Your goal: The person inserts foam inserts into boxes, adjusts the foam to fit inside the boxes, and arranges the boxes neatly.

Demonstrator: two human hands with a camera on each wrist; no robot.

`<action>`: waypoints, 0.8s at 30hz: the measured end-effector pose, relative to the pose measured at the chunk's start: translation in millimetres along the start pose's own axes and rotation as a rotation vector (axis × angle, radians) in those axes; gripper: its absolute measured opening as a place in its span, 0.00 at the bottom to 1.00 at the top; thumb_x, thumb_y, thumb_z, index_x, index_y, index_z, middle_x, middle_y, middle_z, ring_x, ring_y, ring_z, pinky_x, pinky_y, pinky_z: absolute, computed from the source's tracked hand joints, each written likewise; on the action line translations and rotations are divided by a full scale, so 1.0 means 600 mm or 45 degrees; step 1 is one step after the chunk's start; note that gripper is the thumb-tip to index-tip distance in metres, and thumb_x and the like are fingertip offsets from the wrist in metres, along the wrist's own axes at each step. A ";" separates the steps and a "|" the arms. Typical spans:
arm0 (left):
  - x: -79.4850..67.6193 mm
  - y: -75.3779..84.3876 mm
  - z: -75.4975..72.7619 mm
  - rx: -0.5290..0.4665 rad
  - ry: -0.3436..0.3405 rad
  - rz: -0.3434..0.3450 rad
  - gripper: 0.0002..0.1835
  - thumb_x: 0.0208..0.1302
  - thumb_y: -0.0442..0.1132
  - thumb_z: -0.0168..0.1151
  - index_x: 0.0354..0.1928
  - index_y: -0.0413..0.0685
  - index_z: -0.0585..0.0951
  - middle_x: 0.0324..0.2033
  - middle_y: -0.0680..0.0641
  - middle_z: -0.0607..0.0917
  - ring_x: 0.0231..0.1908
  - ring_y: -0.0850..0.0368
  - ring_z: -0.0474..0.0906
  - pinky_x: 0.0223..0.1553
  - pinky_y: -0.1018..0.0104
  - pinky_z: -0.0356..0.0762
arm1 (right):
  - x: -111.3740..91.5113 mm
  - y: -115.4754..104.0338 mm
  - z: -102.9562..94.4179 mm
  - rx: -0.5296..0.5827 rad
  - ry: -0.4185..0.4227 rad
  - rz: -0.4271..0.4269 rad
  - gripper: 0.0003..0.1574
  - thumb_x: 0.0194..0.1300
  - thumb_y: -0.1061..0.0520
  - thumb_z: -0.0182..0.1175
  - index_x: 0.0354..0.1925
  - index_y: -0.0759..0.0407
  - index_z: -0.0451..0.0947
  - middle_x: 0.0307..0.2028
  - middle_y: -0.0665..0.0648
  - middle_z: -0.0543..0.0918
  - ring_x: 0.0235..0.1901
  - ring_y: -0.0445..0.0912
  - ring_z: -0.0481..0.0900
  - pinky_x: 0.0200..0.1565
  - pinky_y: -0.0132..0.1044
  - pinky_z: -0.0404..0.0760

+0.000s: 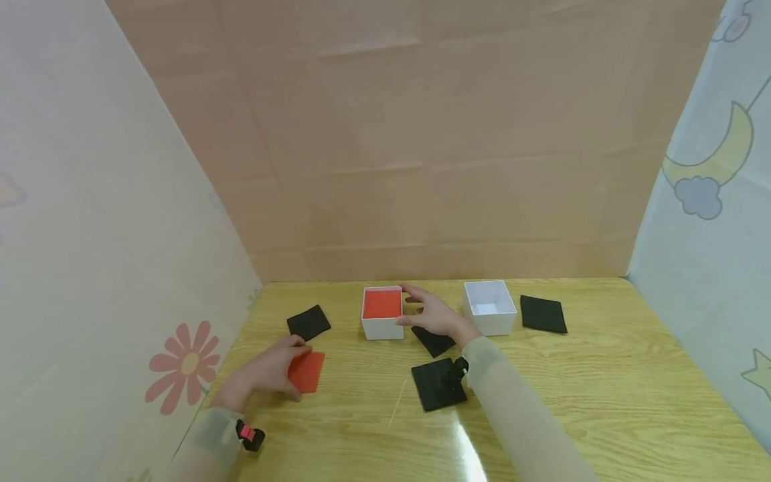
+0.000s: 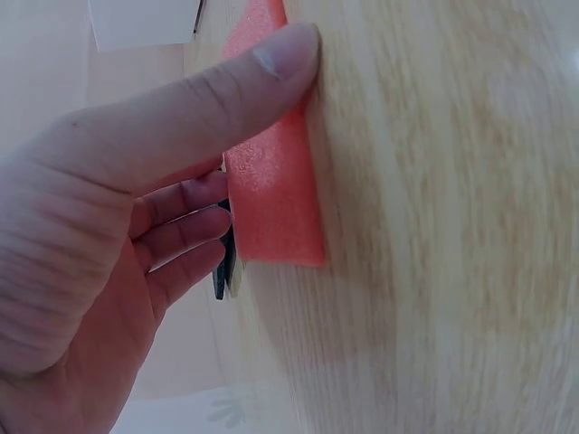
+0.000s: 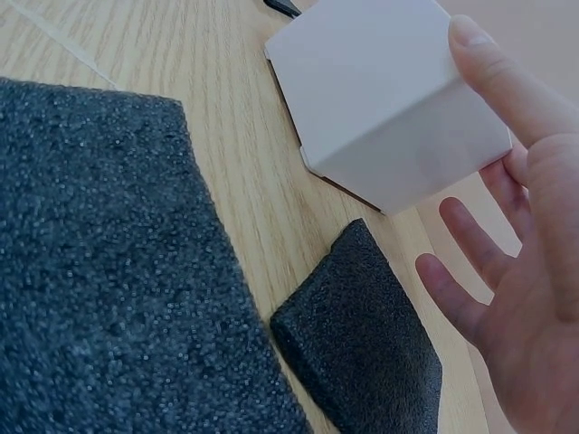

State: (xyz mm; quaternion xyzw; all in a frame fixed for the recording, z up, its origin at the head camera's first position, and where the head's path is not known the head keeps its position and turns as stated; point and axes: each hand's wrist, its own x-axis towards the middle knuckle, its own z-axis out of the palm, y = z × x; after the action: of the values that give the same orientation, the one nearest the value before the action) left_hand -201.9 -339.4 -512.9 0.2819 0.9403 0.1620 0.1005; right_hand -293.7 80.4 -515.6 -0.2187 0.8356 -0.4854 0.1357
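On the left of the table, my left hand point(image 1: 277, 368) spans a red foam square point(image 1: 307, 372), thumb at its near side and fingers at its far side. In the left wrist view the thumb crosses the red foam point(image 2: 271, 194); the index finger is mostly hidden behind it. At the table's back, a white box point(image 1: 383, 329) has red foam point(image 1: 382, 303) inside. My right hand point(image 1: 435, 314) holds this box at its right side. In the right wrist view the thumb lies on the box point(image 3: 380, 99) near an upper corner, while other fingers extend beyond it.
Another white box point(image 1: 489, 323), its inside bare, stands to the right. Black foam pieces lie at far left point(image 1: 309, 323), far right point(image 1: 543, 314), under the right hand point(image 1: 432, 343) and by its wrist point(image 1: 435, 385). A brown backdrop point(image 1: 421, 167) rises behind the table.
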 end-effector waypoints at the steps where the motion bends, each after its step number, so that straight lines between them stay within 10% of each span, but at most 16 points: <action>1: 0.000 0.000 0.000 0.002 -0.003 -0.002 0.54 0.41 0.48 0.92 0.70 0.33 0.78 0.63 0.41 0.76 0.61 0.44 0.72 0.61 0.47 0.78 | 0.000 0.000 0.000 0.001 0.000 -0.002 0.62 0.67 0.43 0.76 0.86 0.51 0.53 0.82 0.59 0.61 0.76 0.62 0.65 0.71 0.61 0.71; 24: 0.005 0.006 0.007 -0.030 0.046 0.014 0.47 0.49 0.48 0.86 0.71 0.42 0.77 0.50 0.53 0.77 0.45 0.56 0.73 0.42 0.61 0.79 | 0.001 -0.001 0.000 -0.008 -0.005 -0.008 0.61 0.68 0.45 0.76 0.87 0.49 0.53 0.82 0.57 0.60 0.76 0.60 0.66 0.73 0.59 0.69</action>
State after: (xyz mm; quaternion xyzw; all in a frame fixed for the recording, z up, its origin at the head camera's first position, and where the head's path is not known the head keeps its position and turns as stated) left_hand -201.5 -333.6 -515.5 0.2830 0.9384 0.1787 0.0859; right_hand -294.0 80.0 -515.2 -0.2227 0.8361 -0.4828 0.1350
